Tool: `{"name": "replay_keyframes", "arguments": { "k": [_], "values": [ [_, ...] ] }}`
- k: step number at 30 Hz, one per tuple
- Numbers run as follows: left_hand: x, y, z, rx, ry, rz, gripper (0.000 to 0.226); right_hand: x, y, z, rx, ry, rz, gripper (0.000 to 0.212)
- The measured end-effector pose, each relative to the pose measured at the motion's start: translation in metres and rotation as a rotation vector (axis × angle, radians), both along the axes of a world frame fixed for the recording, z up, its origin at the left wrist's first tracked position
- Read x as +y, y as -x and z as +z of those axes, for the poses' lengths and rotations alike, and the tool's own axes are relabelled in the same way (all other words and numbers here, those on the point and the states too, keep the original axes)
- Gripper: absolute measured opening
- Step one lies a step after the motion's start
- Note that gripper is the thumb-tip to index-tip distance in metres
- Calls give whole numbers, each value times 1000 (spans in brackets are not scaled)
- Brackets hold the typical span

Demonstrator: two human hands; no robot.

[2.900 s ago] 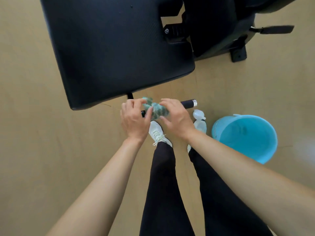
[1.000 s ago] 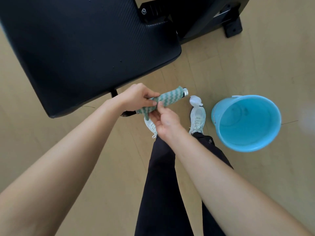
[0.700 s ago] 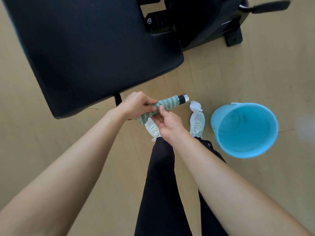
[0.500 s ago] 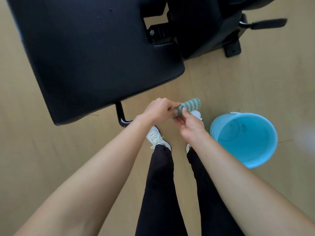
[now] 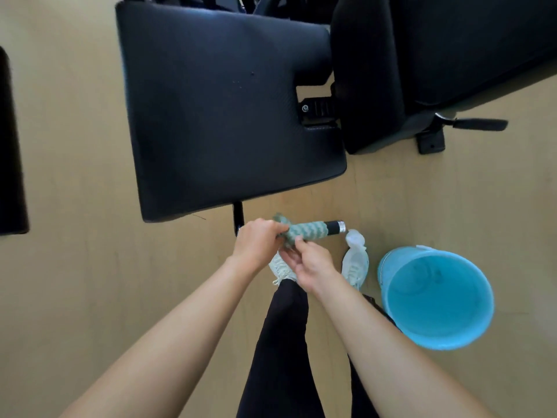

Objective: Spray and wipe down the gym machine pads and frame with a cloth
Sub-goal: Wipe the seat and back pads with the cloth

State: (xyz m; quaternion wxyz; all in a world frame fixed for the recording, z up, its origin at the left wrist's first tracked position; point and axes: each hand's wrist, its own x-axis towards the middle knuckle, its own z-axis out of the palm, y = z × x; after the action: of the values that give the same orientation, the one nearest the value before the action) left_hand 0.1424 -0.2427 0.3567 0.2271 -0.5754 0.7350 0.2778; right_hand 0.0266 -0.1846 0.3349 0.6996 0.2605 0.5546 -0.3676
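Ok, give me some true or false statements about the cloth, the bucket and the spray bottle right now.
The cloth is wrapped around the handle. True.
The bucket lies tipped on its side. False: it stands upright on the floor.
The left hand grips the cloth. True.
The right hand holds the spray bottle. False: the bottle is on the floor by the right shoe; the right hand pinches the cloth.
The cloth covers the whole handle. False: its end is bare.

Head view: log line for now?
step: handle wipe | left hand: grips cloth round handle | right hand: pinches cloth | floor: bucket, spray bottle
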Motion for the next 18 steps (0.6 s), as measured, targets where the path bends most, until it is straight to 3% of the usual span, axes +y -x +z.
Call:
{"name": "replay_keyframes", "arguments": {
  "k": [4,9,14,18],
  "values": [
    [9,-3,30,51,31,245,30,0,-8,28,-30,99,142,22],
    [32,8,81,355,73,653,19,0,20,72,65,253,324,15],
    [52,26,135,569,56,845,5,-6,54,128,170,383,414,6],
    [59,34,163,600,79,897,13,-4,71,161,395,488,527,25]
  ]
}}
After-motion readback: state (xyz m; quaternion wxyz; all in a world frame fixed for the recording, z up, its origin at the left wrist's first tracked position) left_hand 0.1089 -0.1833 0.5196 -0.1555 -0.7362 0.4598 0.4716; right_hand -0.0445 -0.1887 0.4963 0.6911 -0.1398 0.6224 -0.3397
